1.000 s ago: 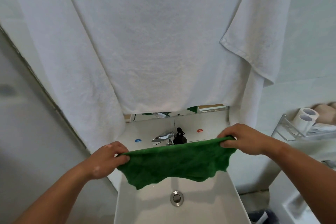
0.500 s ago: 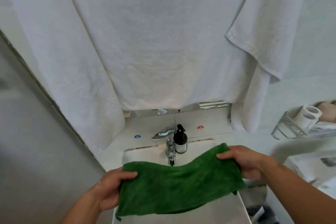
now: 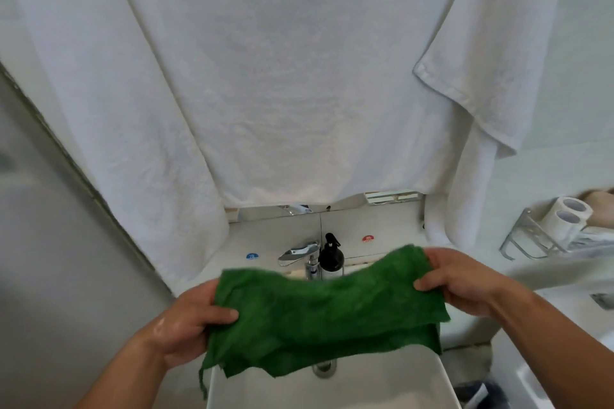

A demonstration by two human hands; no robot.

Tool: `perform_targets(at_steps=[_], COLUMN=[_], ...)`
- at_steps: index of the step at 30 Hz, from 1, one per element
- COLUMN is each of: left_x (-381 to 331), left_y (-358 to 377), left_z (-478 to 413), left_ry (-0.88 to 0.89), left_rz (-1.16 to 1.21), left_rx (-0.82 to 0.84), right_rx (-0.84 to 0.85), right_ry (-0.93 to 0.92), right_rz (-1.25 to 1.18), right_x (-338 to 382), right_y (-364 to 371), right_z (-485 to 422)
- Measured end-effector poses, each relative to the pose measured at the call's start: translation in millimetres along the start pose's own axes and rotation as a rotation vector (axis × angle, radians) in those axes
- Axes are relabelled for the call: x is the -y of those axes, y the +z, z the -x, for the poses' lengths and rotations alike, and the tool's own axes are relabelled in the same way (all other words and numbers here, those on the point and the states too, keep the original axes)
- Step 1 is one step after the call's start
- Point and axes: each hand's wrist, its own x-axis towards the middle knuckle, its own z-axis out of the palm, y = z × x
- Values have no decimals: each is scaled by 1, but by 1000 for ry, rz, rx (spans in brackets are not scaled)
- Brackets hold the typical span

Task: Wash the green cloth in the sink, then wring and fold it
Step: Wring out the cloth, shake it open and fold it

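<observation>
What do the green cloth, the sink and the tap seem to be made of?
The green cloth looks like microfibre or terry, with a matte finish: its surface is fuzzy and it sags in soft folds. The sink is probably glazed ceramic: it is smooth, white and slightly glossy. The tap is metal, likely chrome-plated: it is mirror-bright and shows reflections.

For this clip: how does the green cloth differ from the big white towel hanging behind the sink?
Colour: the green cloth is deep green; the white towel is white.
Size: the green cloth only spans from left hand to right hand; the white towel fills most of the view.
Support: the green cloth is gripped at both ends over the sink; the white towel hangs loose.
Both are soft fabric.
</observation>
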Motion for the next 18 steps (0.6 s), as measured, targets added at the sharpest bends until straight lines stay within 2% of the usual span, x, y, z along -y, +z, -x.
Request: perform_targets(at_steps=[3, 4, 6, 8, 11, 14, 18], left_x=[-14, -15, -13, -11, -15, -21, -23], left_y=[12, 15, 16, 20, 22, 20, 11], left_z=[7, 6, -4, -15, -22, -21, -19], left_ry=[324, 396, 456, 458, 326, 198, 91], left_rz=[-260, -346, -326, -261, -130, -121, -32], left_rx=[-165, -226, -283, -345, -414, -415, -360], right_rx=[-192, -249, -288, -352, -411, -320, -198], right_ry=[-431, -503, -552, -565, -556, -416, -209], right_rz=[186, 237, 267, 257, 267, 274, 90], right_x=[15, 16, 12, 5, 8, 15, 13], right_y=[-3, -3, -2, 3, 3, 1, -3], right_z=[11, 11, 4, -4, -7, -9, -13])
